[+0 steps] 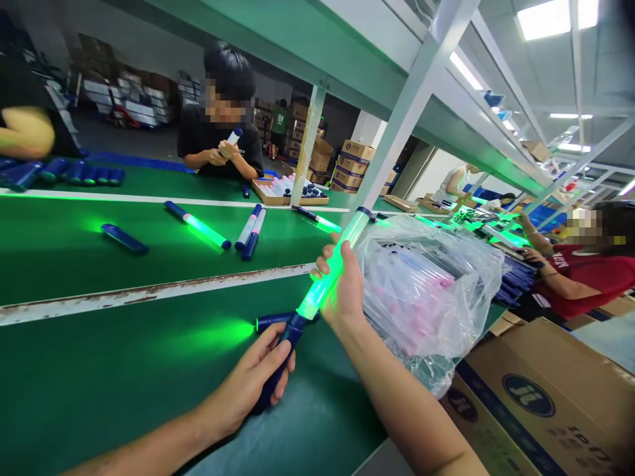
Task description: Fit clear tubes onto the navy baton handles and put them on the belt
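A light stick glows green between my hands, tilted up and to the right, with a dark blue handle and a dark blue cap. My left hand is wrapped round the handle. Higher up, my right hand grips the clear glowing tube, thumb on the near side. Behind the stick, a blue handle lies on the green table and throws green light to the left; part of it is hidden. Close to my right hand sits a clear plastic bag of whitish and pink tubes.
On the far strip lie a lit stick, a blue handle and two unlit sticks. A white post rises behind the bag. Cardboard boxes stand at right. Across the table, a co-worker holds a stick; another works at right.
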`<state>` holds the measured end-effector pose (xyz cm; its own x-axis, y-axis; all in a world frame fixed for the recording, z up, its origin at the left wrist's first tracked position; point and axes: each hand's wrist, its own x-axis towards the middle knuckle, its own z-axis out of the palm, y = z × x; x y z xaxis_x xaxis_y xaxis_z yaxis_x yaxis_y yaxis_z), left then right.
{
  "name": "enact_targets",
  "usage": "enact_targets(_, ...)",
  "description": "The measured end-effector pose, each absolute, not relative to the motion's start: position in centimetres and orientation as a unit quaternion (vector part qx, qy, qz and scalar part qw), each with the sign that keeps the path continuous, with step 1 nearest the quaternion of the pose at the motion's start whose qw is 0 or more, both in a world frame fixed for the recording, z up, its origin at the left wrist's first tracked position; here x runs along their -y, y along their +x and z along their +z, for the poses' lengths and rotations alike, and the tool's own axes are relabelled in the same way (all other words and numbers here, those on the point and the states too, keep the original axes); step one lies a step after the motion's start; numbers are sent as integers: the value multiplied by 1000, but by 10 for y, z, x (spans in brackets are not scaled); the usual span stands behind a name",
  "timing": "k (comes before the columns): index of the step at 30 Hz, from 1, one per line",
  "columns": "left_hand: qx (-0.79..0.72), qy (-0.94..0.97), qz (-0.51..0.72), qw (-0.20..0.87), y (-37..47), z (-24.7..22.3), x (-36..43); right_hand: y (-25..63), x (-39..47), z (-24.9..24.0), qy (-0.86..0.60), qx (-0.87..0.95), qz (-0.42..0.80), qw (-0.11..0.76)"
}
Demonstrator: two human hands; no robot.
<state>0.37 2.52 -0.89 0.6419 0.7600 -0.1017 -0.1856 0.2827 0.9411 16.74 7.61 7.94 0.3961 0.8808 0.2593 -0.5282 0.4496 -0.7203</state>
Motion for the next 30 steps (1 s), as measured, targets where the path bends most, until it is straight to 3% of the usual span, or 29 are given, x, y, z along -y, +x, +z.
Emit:
enact_targets(9, -285, 518, 281, 756, 7, -3, -26, 177, -71, 71, -274, 297, 450, 796)
enact_targets(15, -319, 560, 293, 707, 8, -10, -23, 175, -68, 69, -304, 290, 415, 807)
enact_targets(22, -323, 542, 283, 722, 8, -12, -25, 168, -61, 72, -270, 325, 344, 838)
enact_targets(30, -361, 604, 278, 654, 5, -14, -20, 163, -65, 65, -289, 315, 359, 830)
